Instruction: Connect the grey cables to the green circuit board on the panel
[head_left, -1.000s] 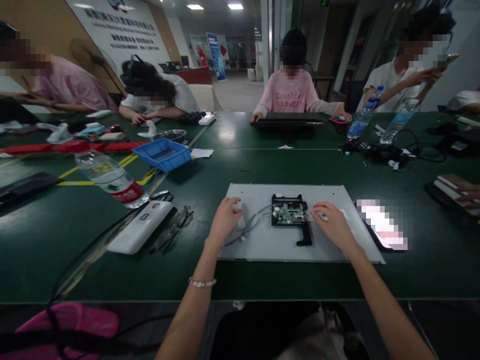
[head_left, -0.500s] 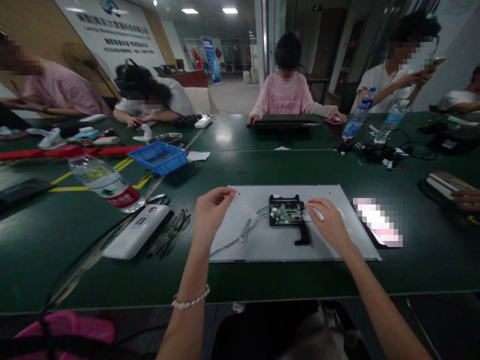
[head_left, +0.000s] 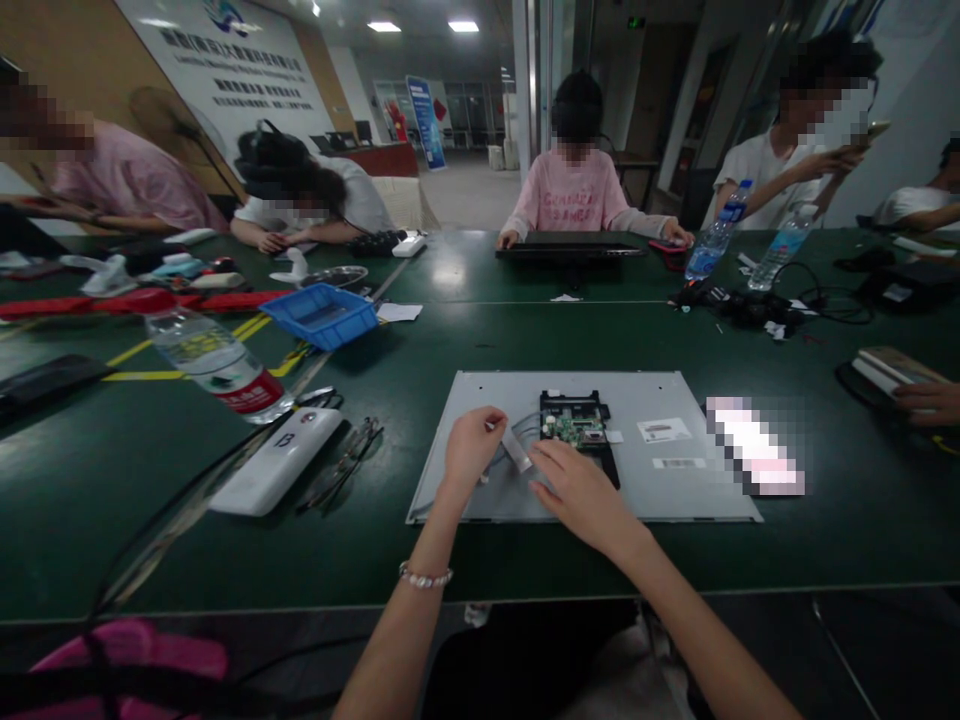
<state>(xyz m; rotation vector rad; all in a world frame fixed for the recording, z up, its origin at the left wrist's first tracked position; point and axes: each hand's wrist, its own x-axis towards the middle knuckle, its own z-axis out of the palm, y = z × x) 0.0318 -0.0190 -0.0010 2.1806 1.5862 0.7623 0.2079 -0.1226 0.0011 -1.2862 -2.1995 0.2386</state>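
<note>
A grey metal panel (head_left: 660, 495) lies flat on the green table in front of me. A small green circuit board (head_left: 576, 427) in a black frame sits on its middle, with grey cables (head_left: 525, 420) running left from it. My left hand (head_left: 469, 450) is closed in a pinch on a strip of white tape (head_left: 516, 450) over the cables. My right hand (head_left: 574, 490) lies on the panel just below the board, fingers partly stretched toward the tape's other end. Two white labels (head_left: 664, 430) are stuck on the panel to the right.
A white power bank (head_left: 277, 458), glasses (head_left: 345, 462) and a lying water bottle (head_left: 217, 365) are at my left. A blue tray (head_left: 322, 312) stands further back. A phone (head_left: 754, 445) lies right of the panel. Other people sit around the table with bottles, cables and a laptop.
My right hand has come off the board's right side and crossed to its lower left. My left hand has dropped back onto the panel with the tape strip.
</note>
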